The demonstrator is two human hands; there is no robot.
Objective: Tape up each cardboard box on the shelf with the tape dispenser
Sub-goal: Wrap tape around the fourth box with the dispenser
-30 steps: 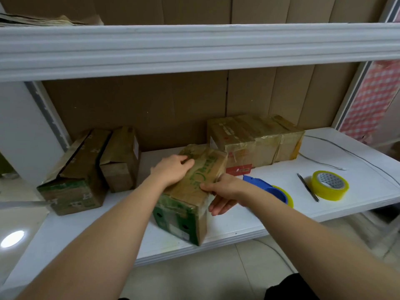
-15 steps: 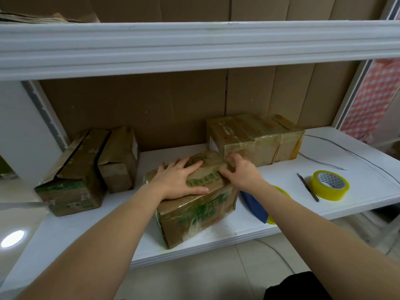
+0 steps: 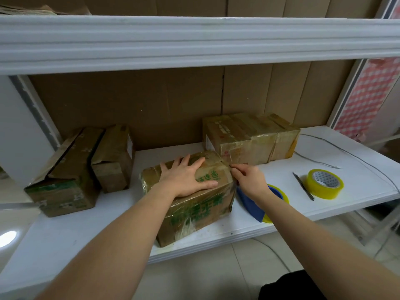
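On the white shelf [image 3: 65, 239] in front of me, my left hand [image 3: 186, 179] lies flat, fingers spread, on top of the green-printed cardboard box [image 3: 194, 204] at the front edge. My right hand [image 3: 249, 180] is at that box's right corner, fingers curled in a pinch there; what it pinches I cannot tell. Just beside it lies the blue tape dispenser [image 3: 254, 205], then a pen [image 3: 303, 186] and a yellow tape roll [image 3: 324, 184]. Taped boxes [image 3: 251, 138] stand behind, open-flapped boxes [image 3: 82, 167] left. Brown cardboard lines the back; pale floor tiles [image 3: 205, 278] show below.
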